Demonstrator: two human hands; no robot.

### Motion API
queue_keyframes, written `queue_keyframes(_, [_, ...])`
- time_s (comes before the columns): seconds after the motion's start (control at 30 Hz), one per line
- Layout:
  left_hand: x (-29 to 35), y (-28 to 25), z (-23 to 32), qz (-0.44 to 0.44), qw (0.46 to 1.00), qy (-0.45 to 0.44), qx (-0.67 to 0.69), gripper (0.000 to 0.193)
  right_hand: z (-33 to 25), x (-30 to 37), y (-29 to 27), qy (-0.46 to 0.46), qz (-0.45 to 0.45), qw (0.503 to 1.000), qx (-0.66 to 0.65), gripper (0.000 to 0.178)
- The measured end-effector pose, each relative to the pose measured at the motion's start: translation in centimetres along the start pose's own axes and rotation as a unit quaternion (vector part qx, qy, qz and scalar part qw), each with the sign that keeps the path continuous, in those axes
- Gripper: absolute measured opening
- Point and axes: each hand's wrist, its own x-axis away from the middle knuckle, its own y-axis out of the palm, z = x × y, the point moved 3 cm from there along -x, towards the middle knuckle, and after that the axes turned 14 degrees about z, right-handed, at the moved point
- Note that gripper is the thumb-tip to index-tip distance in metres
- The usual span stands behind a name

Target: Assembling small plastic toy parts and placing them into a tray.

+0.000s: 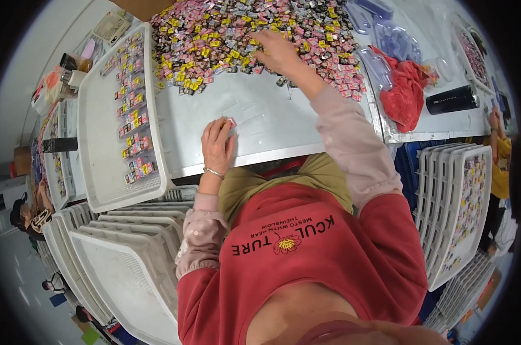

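A wide heap of small flat packets (214,52) in pink, yellow, black and grey covers the far part of the white table (283,129). My right hand (279,53) reaches over the heap with thumb and fingers apart, its fingertips at the packets. Nearer to me, my left hand (217,145) is low over the table with its fingers together. A small pink packet (232,122) shows at its fingertips. Just beyond that hand lie thin transparent plastic pieces (247,117), hard to make out.
At left, a white tray (96,155) holds a row of clear packs (135,123) filled with packets. Stacked white trays stand at lower left (119,276) and right (444,213). A red cloth (403,95), a black bottle (453,100) and clear plastic containers (395,37) lie at right.
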Motion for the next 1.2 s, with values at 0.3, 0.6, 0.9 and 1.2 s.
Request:
queue_keyframes(0.3, [0.7,-0.1,0.9,0.012,0.999,-0.031,-0.007,0.047,2.6,4.3,0.5,-0.117,-0.091,0.986,0.069,0.032])
queue_keyframes(0.6, [0.7,0.2,0.8,0.036,0.999,-0.018,-0.021,0.045,2.1,1.3,-4.7,-0.043,-0.066,0.997,0.007,0.020])
queue_keyframes(0.9, [1.1,-0.8,0.1,0.118,0.990,-0.073,0.025,0.037,-0.6,5.9,-2.9,-0.056,-0.213,0.975,-0.036,0.047])
queue_keyframes(1.2, [1.9,-0.8,-1.6,0.226,0.958,-0.170,0.050,0.030,0.3,5.8,-0.3,-0.079,-0.246,0.966,0.026,0.027])
